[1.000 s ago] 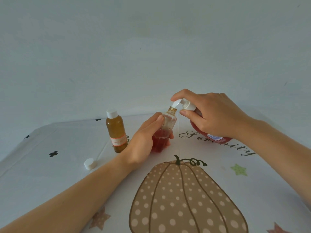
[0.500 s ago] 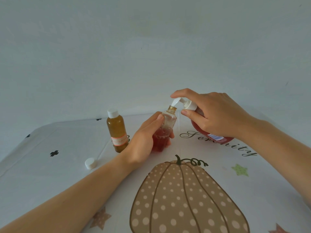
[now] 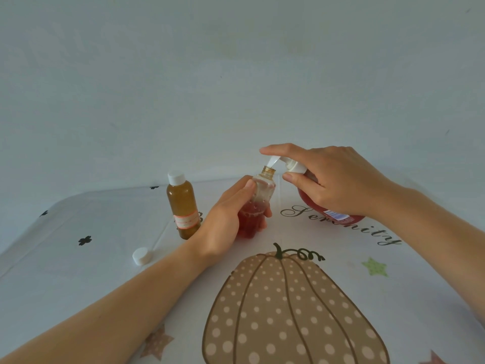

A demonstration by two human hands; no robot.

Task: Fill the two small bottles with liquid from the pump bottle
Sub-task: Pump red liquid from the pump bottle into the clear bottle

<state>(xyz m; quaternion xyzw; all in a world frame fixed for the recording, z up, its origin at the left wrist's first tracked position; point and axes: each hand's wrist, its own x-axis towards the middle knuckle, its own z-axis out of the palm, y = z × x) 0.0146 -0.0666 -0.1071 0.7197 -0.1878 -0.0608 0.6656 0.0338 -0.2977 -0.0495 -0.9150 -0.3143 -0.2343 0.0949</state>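
body: two bare arms, unsleeved to the frame's edge | left hand point(image 3: 225, 224): bare, short nails | right hand point(image 3: 338, 179): bare, short rounded thumbnail

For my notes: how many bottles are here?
3: a capped amber bottle at left, an open bottle held by the left hand, a pump bottle under the right hand.

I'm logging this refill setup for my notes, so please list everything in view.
small clear bottle: one, clear, part-filled red, centre, uncapped
pump bottle: one, red with white pump, right of centre
amber bottle: one, amber with white cap, standing left
loose cap: one, white, on the cloth, far left
tablecloth: one, white with pumpkin print, under everything
left hand: one, grip round the small clear bottle
right hand: one, grip on the pump bottle's head
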